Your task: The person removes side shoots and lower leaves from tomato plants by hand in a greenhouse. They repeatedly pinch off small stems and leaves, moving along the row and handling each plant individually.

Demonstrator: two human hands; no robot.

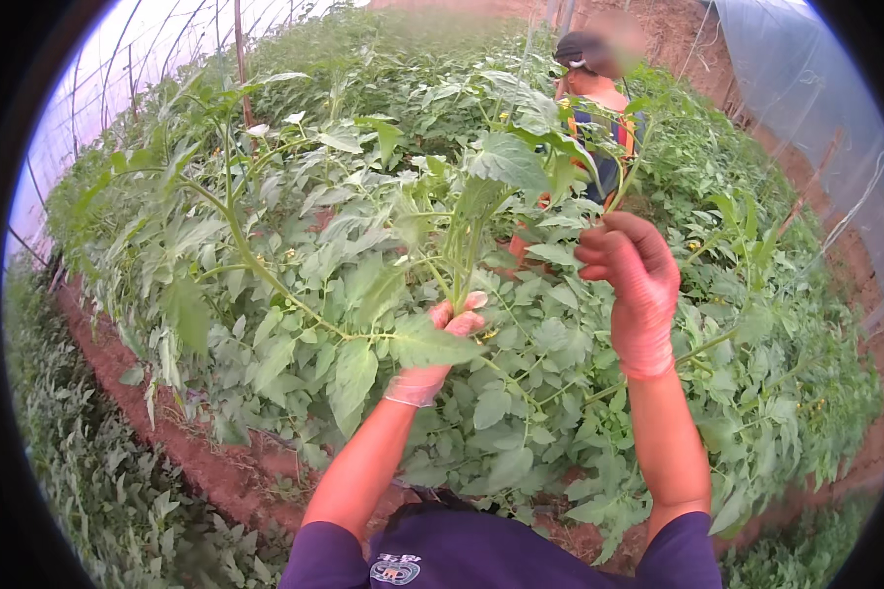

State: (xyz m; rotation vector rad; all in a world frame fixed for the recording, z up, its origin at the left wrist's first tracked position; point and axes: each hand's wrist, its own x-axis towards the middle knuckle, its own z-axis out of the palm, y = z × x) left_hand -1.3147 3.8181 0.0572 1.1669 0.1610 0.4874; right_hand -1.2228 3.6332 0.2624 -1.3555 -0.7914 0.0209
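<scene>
My left hand [449, 335], in a thin clear glove, grips a bunch of cut tomato shoots [464, 243] by their stems. The shoots stand upright out of the fist, and their leaves spread above it. Raised to the right, my gloved right hand [637, 287] has its thumb and fingers pinched around a green tomato stem [628, 180]. Whether that stem is still joined to a plant cannot be told. A leafy tomato branch [258, 269] rises at the left, with a broad leaf [431, 344] partly in front of my left wrist.
Dense tomato plants [516, 412] with some yellow flowers surround my arms. Another person [597, 125] is among the plants ahead. Bare soil [147, 397] runs along the left. Plastic sheeting [810, 96] hangs at right, and a thin post [242, 66] stands at back left.
</scene>
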